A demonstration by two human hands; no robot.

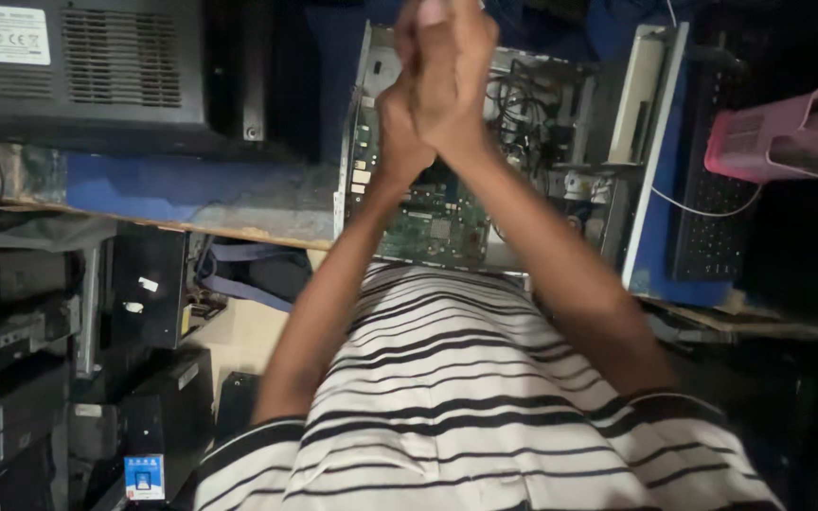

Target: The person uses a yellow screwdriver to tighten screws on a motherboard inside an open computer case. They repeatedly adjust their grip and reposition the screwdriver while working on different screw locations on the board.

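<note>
My left hand (396,132) and my right hand (452,66) are pressed together at the top middle of the head view. The right hand's fingers wrap over the left. I see nothing held between them. They hover over an open desktop computer case (356,95) that lies flat on a blue table (172,185). Its green motherboard (428,222) is exposed, and a bundle of black cables (527,104) lies inside to the right. My forearms rise from my black-and-white striped shirt (466,416) and hide part of the board.
The grey vented back of a device (97,66) stands at the top left. A black keyboard (712,222) and a pink plastic object (769,142) are at the right. Dark computer cases (11,407) are stacked below the table at the left.
</note>
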